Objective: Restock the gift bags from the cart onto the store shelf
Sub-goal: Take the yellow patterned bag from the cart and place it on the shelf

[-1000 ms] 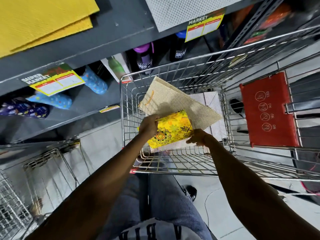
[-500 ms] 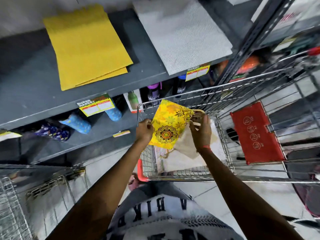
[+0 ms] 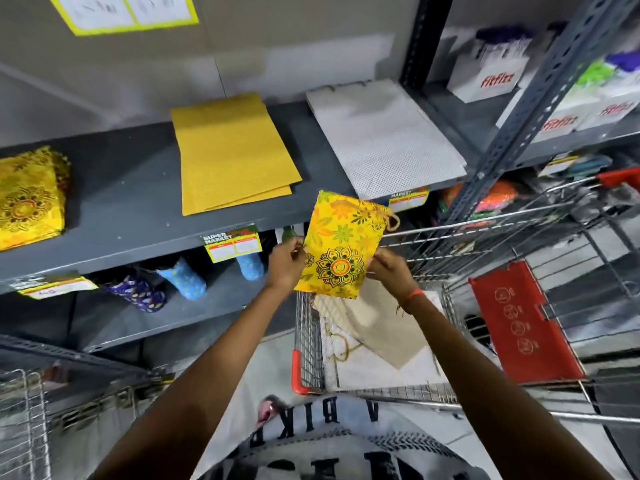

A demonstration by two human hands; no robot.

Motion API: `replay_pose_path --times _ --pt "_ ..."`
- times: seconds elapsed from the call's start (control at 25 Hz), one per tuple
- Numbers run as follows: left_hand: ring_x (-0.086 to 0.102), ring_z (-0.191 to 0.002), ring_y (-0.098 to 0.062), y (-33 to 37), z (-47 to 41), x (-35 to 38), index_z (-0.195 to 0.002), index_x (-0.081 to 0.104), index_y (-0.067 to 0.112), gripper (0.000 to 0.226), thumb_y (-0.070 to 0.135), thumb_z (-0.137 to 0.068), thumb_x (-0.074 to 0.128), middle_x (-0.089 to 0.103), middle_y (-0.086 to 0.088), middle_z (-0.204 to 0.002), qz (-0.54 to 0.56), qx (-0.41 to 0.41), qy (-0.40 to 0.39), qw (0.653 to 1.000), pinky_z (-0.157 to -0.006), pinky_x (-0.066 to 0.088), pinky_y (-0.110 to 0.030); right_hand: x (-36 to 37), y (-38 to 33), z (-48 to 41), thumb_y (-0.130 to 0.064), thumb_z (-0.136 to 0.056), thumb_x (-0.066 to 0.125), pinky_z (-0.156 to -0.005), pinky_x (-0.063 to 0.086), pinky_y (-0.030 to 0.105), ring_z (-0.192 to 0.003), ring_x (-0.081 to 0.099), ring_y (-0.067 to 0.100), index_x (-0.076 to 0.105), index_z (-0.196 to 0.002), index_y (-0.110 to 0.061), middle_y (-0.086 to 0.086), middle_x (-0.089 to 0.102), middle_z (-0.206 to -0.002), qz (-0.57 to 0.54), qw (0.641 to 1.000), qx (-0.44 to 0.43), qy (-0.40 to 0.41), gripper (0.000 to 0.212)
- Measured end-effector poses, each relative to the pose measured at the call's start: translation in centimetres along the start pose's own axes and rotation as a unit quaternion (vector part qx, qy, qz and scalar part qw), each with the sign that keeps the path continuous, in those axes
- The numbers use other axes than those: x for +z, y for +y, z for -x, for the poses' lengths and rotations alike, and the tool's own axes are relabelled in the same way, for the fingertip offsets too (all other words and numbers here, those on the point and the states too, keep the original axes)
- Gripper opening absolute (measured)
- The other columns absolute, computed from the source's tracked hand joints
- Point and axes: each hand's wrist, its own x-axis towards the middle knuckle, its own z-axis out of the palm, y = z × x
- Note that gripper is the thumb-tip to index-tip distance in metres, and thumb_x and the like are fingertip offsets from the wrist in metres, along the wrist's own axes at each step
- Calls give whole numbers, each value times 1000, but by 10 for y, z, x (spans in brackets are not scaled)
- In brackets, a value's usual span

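A yellow floral gift bag (image 3: 341, 244) with a mandala print hangs in the air above the wire cart (image 3: 426, 244), in front of the shelf edge. My left hand (image 3: 287, 259) grips its left edge and my right hand (image 3: 388, 268) grips its right edge. Beige and white bags (image 3: 377, 334) lie flat in the cart's basket. On the grey shelf (image 3: 138, 202) lie a matching yellow floral stack (image 3: 29, 199) at far left, plain yellow bags (image 3: 232, 154) in the middle and white dotted bags (image 3: 384, 136) at right.
Price tags (image 3: 232, 242) hang on the shelf edge. Patterned bottles (image 3: 180, 277) stand on the lower shelf. A slotted upright post (image 3: 519, 123) separates a bay holding white boxes (image 3: 488, 77). The cart's red flap (image 3: 519, 323) is at right; another wire basket (image 3: 24, 420) sits lower left.
Both hands have lifted the yellow floral bag out of the cart and up toward the shelf. My view has tilted up, showing more of the shelf.
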Motion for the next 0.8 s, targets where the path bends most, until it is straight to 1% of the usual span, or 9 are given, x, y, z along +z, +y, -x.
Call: replay_pose_path --times 0.08,0.12,0.2,0.32,0.4,0.52,0.6,0.68,0.8 --pt "61 -74 -19 17 -6 -21 -101 63 -9 17 0 -90 54 69 -23 -96 28 32 30 999 -67 43 -23 1 -33 -15 -3 -92 51 -69 49 23 -72 58 4 62 -93 -1 7 62 -83 15 998 -65 21 12" --pt "60 -69 -7 27 -11 -33 -103 62 -10 18 -1 -90 53 68 -19 -95 54 35 50 997 -64 44 -18 3 -53 -25 -3 -93 50 -70 46 28 -71 58 0 62 -88 -11 4 61 -81 0 998 -66 24 15" --pt "56 -60 14 50 -28 -57 -108 61 -11 21 -4 -90 50 61 -8 -96 112 27 87 989 -58 42 -5 9 -93 -49 -3 -93 46 -74 43 35 -80 59 13 57 -84 -17 12 60 -86 -14 998 -61 18 20" --pt "54 -56 8 79 -49 -95 -110 60 -7 22 -3 -92 48 63 5 -75 166 10 103 981 -49 43 -11 19 -144 -75 -1 -91 47 -78 48 42 -91 57 27 52 -89 -8 29 62 -105 37 996 -85 5 9" --pt "56 -45 7 89 -58 -116 -91 62 8 20 -1 -94 45 63 18 -55 181 -14 87 980 -35 42 -7 27 -166 -86 -3 -92 49 -78 54 44 -95 57 25 50 -82 -17 25 62 -110 59 995 -83 -11 17" --pt "55 -42 4 88 -66 -132 -68 51 23 38 -2 -95 43 57 7 -64 176 -51 79 980 -31 43 -7 47 -163 -125 -8 -90 51 -95 48 57 -110 59 38 50 -78 -20 26 63 -118 102 994 -45 -10 17" --pt "51 -50 -5 83 -73 -141 -66 50 24 39 -2 -95 42 55 5 -64 174 -77 107 976 -34 45 -12 64 -161 -150 -5 -88 52 -97 48 53 -111 59 38 57 -89 -15 25 64 -117 109 993 -40 -19 11" --pt "51 -48 -5 77 -80 -155 -76 59 18 30 0 -94 44 60 5 -61 168 -96 135 972 -34 43 -12 72 -206 -104 -2 -88 50 -90 50 43 -103 62 33 58 -88 -10 23 64 -107 107 993 -25 -34 12" --pt "48 -61 -12 69 -85 -186 -102 59 18 23 2 -94 44 54 -1 -72 186 -106 156 964 -41 44 -18 90 -220 -91 2 -93 44 -69 54 25 -64 63 20 51 -74 -5 23 51 -81 74 994 28 -79 22"
